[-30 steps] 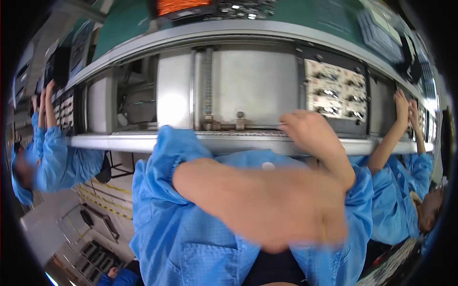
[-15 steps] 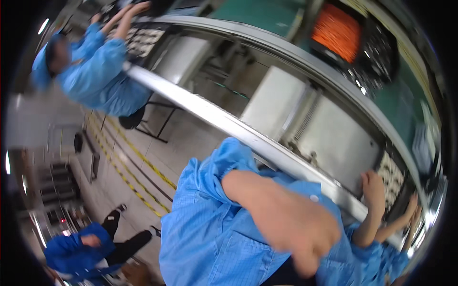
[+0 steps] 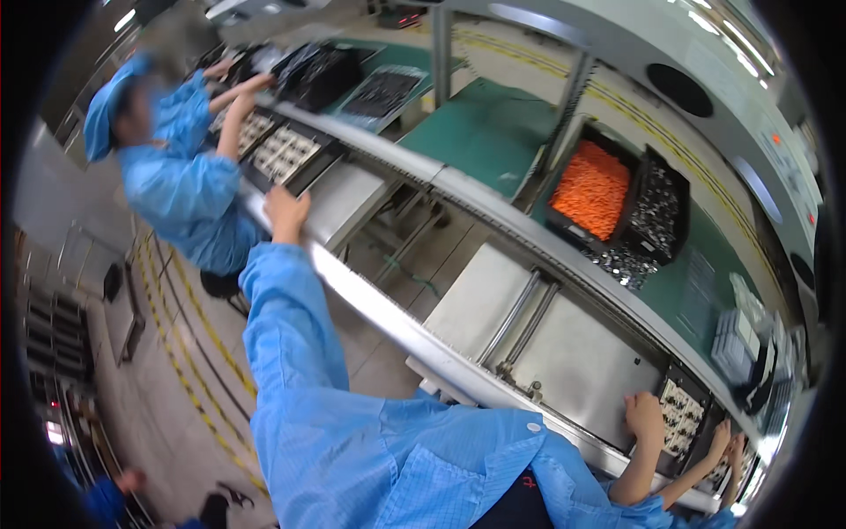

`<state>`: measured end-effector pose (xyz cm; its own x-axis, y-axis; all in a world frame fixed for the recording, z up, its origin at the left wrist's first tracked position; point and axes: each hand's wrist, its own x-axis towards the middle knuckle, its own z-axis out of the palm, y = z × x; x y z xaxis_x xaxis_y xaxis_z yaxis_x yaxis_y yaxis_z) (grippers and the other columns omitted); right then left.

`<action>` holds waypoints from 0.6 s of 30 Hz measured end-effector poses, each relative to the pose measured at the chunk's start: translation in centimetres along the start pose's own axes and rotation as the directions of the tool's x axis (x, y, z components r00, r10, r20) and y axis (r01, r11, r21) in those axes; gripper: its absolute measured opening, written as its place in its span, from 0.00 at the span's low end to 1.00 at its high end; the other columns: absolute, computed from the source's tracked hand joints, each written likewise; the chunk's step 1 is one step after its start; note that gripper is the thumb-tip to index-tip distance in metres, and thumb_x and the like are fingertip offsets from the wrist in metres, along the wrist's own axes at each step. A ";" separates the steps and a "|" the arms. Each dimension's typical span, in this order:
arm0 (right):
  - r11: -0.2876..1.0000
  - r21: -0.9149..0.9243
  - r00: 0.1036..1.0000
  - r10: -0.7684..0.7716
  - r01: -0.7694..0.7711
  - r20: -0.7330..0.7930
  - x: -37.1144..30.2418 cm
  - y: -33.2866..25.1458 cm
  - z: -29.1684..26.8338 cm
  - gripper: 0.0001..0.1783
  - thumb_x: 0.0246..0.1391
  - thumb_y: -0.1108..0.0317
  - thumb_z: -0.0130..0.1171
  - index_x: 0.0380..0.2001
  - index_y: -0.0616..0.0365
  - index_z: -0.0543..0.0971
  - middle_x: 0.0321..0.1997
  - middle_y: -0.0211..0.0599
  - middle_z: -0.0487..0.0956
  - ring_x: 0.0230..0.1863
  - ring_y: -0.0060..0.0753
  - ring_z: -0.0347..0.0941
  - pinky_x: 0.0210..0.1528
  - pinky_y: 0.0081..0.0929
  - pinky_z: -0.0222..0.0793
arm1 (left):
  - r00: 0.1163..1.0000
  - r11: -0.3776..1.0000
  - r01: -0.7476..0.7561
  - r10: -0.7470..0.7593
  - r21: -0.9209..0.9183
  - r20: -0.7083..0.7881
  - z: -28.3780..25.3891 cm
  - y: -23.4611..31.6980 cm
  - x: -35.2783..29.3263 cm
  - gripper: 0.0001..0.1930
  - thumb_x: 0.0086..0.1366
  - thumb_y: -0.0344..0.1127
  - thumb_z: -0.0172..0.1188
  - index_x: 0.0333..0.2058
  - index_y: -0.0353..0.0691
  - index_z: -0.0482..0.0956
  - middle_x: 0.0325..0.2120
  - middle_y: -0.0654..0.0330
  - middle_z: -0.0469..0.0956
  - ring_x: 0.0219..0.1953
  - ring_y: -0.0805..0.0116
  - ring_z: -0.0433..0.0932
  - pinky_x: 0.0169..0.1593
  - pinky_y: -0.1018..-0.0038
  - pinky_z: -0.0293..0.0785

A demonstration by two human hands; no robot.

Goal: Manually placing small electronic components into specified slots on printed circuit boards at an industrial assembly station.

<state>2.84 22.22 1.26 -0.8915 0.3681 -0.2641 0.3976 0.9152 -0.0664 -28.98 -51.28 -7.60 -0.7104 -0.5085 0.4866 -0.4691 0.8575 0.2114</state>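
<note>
Person has left hand near a black tray at left, curled right hand near another tray at right; one cannot tell if either holds anything.

Fingertips and small parts I can't make out from my end.
The right hand curls so I lose its fingertips, and I can't tell whether the left hand touches the black tray beside it. Parts on the white panel and in the loose shiny pile are too small to identify; a co-worker's head is blurred, and the dark rim cuts off a person in blue.
</note>
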 end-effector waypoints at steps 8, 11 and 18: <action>0.949 0.214 0.950 -0.173 0.232 -0.261 9.6 -2.7 -5.2 0.13 0.62 0.70 0.49 0.44 0.66 0.77 0.47 0.59 0.78 0.51 0.61 0.72 0.54 0.45 0.67 | 0.987 0.999 -0.051 0.051 -0.003 0.155 -2.3 0.7 0.1 0.32 0.48 0.55 0.62 0.40 0.28 0.80 0.40 0.37 0.79 0.47 0.39 0.77 0.53 0.52 0.72; 0.889 0.167 0.807 -0.290 0.426 -0.515 14.7 -0.4 -4.2 0.23 0.43 0.86 0.51 0.46 0.64 0.77 0.54 0.55 0.74 0.57 0.59 0.67 0.60 0.44 0.65 | 0.978 0.991 -0.132 0.136 -0.035 0.160 -4.2 3.6 -3.0 0.32 0.51 0.55 0.61 0.43 0.29 0.80 0.42 0.38 0.78 0.51 0.38 0.73 0.57 0.52 0.68; 0.863 0.128 0.714 -0.311 0.489 -0.628 18.7 -0.1 -0.9 0.23 0.49 0.87 0.46 0.47 0.58 0.79 0.59 0.51 0.71 0.61 0.57 0.64 0.62 0.42 0.63 | 0.957 0.957 -0.256 0.271 -0.137 0.104 -8.9 8.4 -10.9 0.27 0.55 0.52 0.57 0.43 0.32 0.79 0.44 0.42 0.76 0.55 0.41 0.65 0.61 0.54 0.61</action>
<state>-14.08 29.18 -2.81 -0.8962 0.0811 0.4361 -0.0646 0.9488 -0.3093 -20.50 -37.86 -3.57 -0.8613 -0.2625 0.4350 -0.1949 0.9614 0.1942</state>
